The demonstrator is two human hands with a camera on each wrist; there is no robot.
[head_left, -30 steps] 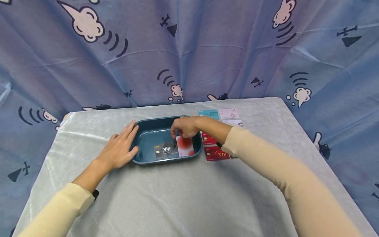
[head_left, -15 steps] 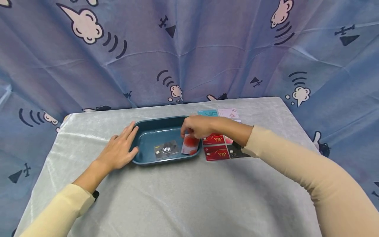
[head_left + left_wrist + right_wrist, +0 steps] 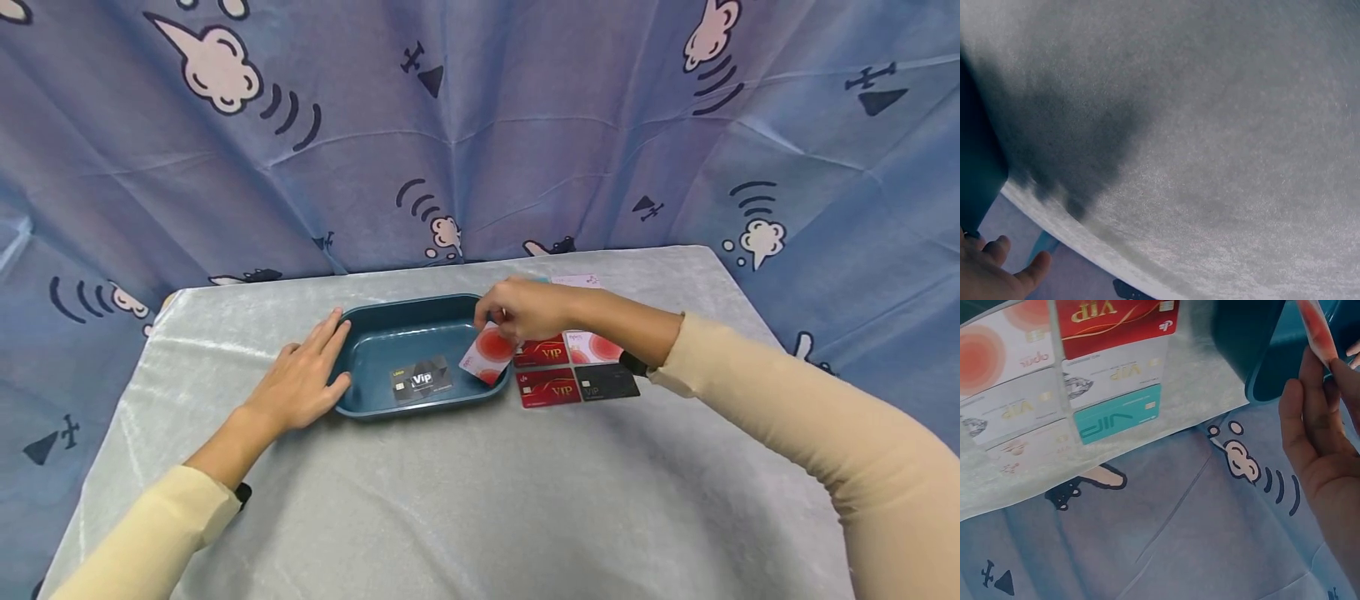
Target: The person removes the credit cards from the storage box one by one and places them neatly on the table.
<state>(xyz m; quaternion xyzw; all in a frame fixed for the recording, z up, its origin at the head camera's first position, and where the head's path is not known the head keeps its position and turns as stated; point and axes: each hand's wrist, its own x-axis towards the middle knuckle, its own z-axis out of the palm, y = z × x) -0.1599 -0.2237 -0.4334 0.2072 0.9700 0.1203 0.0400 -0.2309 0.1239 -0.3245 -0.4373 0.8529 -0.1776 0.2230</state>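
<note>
Between the thumb and fingers of my right hand is a pink card with red circles, tilted over the right end of the teal tray. The right wrist view shows the same card pinched edge-on by the fingertips. My left hand rests on the tray's left rim with fingers extended; in the left wrist view only part of that hand shows, beside the tray's dark wall. A black-and-grey Vip card lies flat on the tray's floor.
Right of the tray, cards lie in two columns: red VIP cards, a black card, a pink circled card, a teal card and white VIP cards. A patterned curtain hangs behind the table.
My right hand has moved right and slightly back, bringing the pink card from beside the Vip card to the tray's right end and tilting it. The left hand stays put.
</note>
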